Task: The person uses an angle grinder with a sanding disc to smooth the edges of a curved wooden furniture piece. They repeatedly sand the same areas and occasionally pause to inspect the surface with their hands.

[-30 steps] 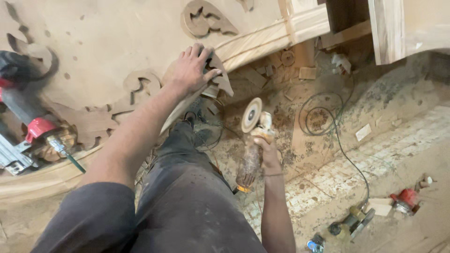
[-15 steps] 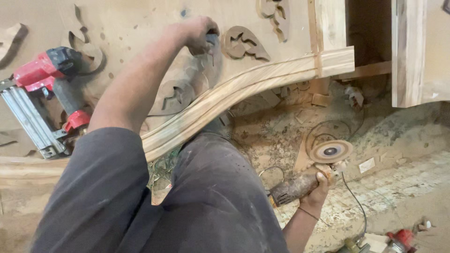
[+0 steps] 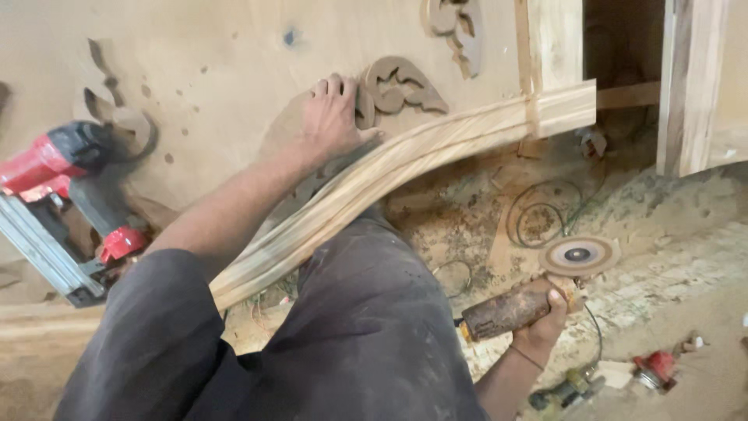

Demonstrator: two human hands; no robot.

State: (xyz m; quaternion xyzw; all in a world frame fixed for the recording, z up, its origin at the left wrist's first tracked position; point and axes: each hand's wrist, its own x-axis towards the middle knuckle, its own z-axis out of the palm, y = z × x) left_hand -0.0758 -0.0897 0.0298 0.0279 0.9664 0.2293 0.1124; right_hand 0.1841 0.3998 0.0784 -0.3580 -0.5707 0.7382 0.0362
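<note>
One grinder (image 3: 538, 292), two carved scrolls (image 3: 401, 86)

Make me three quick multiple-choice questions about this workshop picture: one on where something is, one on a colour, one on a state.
1. Where does the left hand rest?
A. on the panel by a carved ornament
B. on the floor
C. on the nail gun

2. What colour is the nail gun?
A. blue
B. red and black
C. yellow

3. How is the grinder held?
A. lying on the panel
B. hanging from a hook
C. gripped in the right hand, off the wood

Answers: 1 A, its fingers touch the ornament; 2 B, red body, black grip; 3 C, its disc hangs over the floor.
</note>
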